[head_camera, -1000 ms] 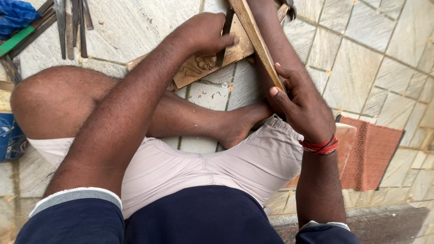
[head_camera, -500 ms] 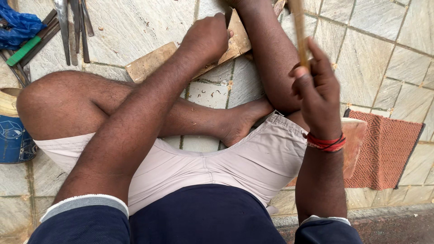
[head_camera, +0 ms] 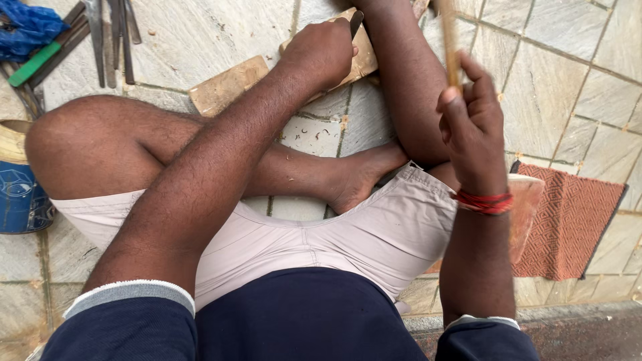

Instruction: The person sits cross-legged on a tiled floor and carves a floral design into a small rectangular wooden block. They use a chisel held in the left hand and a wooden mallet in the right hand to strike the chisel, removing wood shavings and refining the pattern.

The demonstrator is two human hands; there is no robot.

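Observation:
I sit cross-legged on a tiled floor. My left hand [head_camera: 321, 50] is closed on a dark-handled tool whose tip sticks up past my fingers, and it presses on a flat wooden piece [head_camera: 227, 87] lying on the tiles. My right hand [head_camera: 471, 124], with a red thread at the wrist, is raised above my right knee and grips a thin wooden stick [head_camera: 448, 37] that points up and looks blurred. The far end of the wooden piece is hidden behind my left hand and right leg.
Several metal chisels and files [head_camera: 107, 33] lie at the top left beside a green-handled tool [head_camera: 33, 63] and blue cloth [head_camera: 27, 23]. A blue container [head_camera: 20, 200] stands by my left knee. A red woven mat [head_camera: 568, 220] lies at the right.
My right hand has lifted the stick off the wooden piece and raised it upright. My left hand stays pressed on the wooden piece.

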